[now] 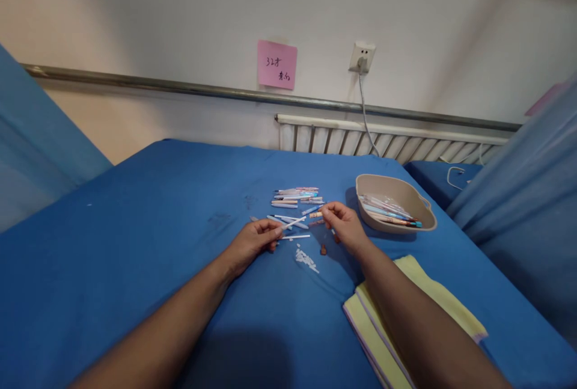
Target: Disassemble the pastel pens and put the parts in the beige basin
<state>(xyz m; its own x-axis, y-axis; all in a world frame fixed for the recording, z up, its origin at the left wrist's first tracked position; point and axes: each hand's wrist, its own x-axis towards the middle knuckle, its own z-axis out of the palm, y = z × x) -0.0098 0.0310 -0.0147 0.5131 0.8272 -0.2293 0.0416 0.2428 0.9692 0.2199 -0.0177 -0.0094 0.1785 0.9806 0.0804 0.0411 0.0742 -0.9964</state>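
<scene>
My left hand (pixel 258 237) pinches a slim white pen barrel (pixel 294 222) that slants up to the right. Between the thumb and fingers of my right hand (pixel 346 228) is a small yellow-orange pen cap (pixel 315 214), its far part hidden by the fingers. The two held pieces are apart. Another white stick (pixel 297 237) lies just below the left fingertips. Loose pen parts lie under and between the hands. Nearer me are a pile of small white pieces (pixel 306 258) and a little brown figure-like piece (pixel 323 249). Beyond the hands, several pens (pixel 295 195) lie in rows.
A beige basket (pixel 392 183) with several pens in it stands to the right. A folded yellow cloth (pixel 428 293) lies under my right forearm. The blue-covered table (pixel 135 245) reaches a wall with a radiator (pixel 324 136) and a plugged socket (pixel 362 57). Blue curtains hang at both sides.
</scene>
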